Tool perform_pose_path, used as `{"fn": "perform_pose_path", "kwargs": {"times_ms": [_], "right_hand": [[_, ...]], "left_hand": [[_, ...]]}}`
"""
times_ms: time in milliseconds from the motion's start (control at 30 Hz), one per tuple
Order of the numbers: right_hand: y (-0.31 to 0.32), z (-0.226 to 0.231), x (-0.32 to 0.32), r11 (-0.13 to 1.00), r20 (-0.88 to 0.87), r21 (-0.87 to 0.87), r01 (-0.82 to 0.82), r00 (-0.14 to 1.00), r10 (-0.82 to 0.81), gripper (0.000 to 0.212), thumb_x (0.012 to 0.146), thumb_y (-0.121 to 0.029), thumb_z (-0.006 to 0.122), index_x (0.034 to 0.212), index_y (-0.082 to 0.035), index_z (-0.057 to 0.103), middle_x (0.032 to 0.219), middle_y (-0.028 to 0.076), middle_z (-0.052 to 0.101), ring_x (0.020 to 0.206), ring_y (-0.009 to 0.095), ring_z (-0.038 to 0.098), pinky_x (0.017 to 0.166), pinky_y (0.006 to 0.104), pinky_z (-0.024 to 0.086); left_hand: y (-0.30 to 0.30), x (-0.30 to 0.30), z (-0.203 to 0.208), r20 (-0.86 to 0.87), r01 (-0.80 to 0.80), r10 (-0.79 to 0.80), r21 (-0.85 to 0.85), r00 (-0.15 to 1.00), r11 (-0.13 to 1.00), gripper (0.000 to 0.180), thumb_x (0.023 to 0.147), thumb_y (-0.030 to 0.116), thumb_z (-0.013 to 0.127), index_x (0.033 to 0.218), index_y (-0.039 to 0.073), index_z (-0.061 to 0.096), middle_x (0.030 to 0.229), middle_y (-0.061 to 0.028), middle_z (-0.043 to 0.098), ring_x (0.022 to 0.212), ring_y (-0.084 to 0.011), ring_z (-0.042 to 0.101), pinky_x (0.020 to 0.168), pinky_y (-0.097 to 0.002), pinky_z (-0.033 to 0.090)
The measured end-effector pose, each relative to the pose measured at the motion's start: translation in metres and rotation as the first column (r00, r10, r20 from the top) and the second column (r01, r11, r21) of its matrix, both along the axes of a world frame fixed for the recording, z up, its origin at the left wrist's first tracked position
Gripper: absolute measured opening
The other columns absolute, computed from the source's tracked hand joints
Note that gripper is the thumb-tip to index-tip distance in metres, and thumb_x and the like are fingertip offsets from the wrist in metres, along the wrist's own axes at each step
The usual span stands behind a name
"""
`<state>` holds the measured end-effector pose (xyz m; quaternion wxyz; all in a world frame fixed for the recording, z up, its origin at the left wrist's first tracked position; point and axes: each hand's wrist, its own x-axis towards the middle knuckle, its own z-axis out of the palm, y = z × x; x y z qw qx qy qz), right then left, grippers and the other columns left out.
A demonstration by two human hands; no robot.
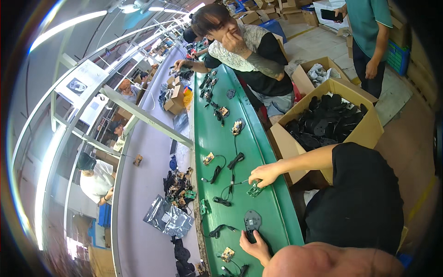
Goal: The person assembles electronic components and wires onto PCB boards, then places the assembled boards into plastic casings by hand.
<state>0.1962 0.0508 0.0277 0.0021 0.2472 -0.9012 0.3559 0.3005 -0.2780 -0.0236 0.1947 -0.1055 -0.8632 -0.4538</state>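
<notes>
So the green circuit board (255, 188) is right around the centre of the frame, over the green bench (277, 217), with the right hand's (266, 174) grip pinched on its upper edge. Just below, the left hand (256, 248) has its grip clamped around the lower end of a dark mouse-shaped shell (252, 220). Coiled black cable (222, 201) lies left of the board, and a tan circuit board (208, 158) sits farther up-left. Silvery bags (177, 223) are piled lower left, and a cardboard box (369, 134) full of black parts (325, 117) fills the upper right.
</notes>
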Motion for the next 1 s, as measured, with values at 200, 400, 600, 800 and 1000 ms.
{"fn": "perform_pose_path", "kwargs": {"times_ms": [200,400,600,800,1000], "right_hand": [[-0.006,0.001,0.008,0.987,-0.029,0.068,-0.146,0.989,0.148,0.041,0.082,-0.016,0.066,0.122,-0.006,0.062,0.091,0.016,0.068,0.086,0.031,0.066,0.073,0.0454,0.050],[-0.015,0.045,-0.001,0.878,0.090,0.398,-0.266,0.964,0.251,0.044,0.075,-0.010,0.070,0.118,-0.008,0.062,0.097,0.017,0.068,0.092,0.037,0.066,0.080,0.0491,0.051],[-0.025,0.172,-0.083,0.953,-0.384,0.199,-0.231,0.876,0.292,0.049,0.072,-0.011,0.067,0.120,-0.006,0.058,0.091,0.018,0.065,0.085,0.037,0.064,0.073,0.0483,0.050],[-0.063,0.303,-0.139,0.985,-0.227,0.095,-0.142,0.961,0.160,0.060,0.071,-0.016,0.071,0.128,-0.004,0.057,0.085,0.013,0.066,0.086,0.029,0.068,0.075,0.0451,0.051],[-0.100,0.360,-0.145,0.972,-0.375,0.235,-0.029,0.920,0.117,0.063,0.073,-0.021,0.072,0.132,-0.005,0.056,0.109,0.018,0.068,0.111,0.033,0.064,0.093,0.0419,0.050]], "left_hand": [[0.005,0.005,0.011,0.011,-0.081,0.083,-0.099,0.996,0.992,0.049,0.081,0.012,0.077,0.124,-0.006,0.061,0.111,-0.0199,0.063,0.103,-0.0357,0.059,0.093,-0.0447,0.047],[0.000,0.003,0.010,0.047,-0.019,0.020,-0.024,0.999,1.000,0.050,0.081,0.014,0.077,0.124,-0.006,0.061,0.113,-0.0204,0.062,0.104,-0.0363,0.059,0.092,-0.0459,0.047],[0.010,-0.005,0.010,-0.123,-0.017,-0.025,-0.328,0.992,0.944,0.061,0.079,0.025,0.080,0.129,-0.003,0.060,0.118,-0.0200,0.062,0.108,-0.0389,0.055,0.093,-0.0499,0.043],[0.003,-0.013,0.002,-0.032,0.064,-0.075,-0.247,0.997,0.967,0.064,0.078,0.025,0.082,0.131,-0.002,0.058,0.120,-0.0198,0.061,0.110,-0.0389,0.054,0.095,-0.0500,0.042],[-0.005,0.007,0.007,-0.035,0.050,-0.061,-0.261,0.997,0.964,0.063,0.076,0.021,0.082,0.130,-0.002,0.059,0.118,-0.0197,0.062,0.110,-0.0385,0.054,0.097,-0.0491,0.042]]}}
